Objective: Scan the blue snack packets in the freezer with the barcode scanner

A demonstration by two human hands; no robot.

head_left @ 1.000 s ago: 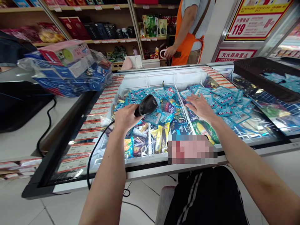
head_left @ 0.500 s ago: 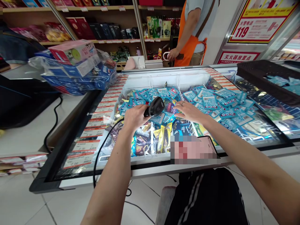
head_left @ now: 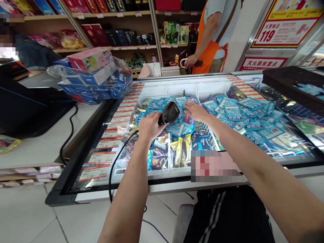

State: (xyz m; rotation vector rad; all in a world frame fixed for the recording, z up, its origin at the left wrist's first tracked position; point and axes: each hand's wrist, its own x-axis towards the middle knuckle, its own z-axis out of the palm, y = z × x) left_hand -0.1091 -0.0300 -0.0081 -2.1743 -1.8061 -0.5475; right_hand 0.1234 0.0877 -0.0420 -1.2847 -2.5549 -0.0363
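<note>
My left hand (head_left: 149, 127) is closed round the handle of a black corded barcode scanner (head_left: 171, 113), held above the freezer. The scanner's head points away from me, to the right. My right hand (head_left: 195, 111) reaches over the pile with its fingers stretched out, close to the scanner; its fingertips are just over the blue packets, and I cannot tell if they touch. Many blue printed packets (head_left: 233, 113) lie heaped on the right, and more blue packets (head_left: 176, 128) lie beneath the scanner. Yellow-wrapped ice creams (head_left: 178, 151) lie nearer to me.
The chest freezer's front rim (head_left: 164, 189) runs before me; a partly blurred phone (head_left: 229, 162) rests on it. Bagged blue boxes (head_left: 84, 89) stand at left, a dark basket (head_left: 286, 79) at right. Behind the freezer, a person in an orange apron (head_left: 202, 40) holds a roll of tape (head_left: 183, 62).
My right hand has moved a little forward and left over the packets, closer to the scanner. The view has shifted slightly left. The scanner stays in my left hand.
</note>
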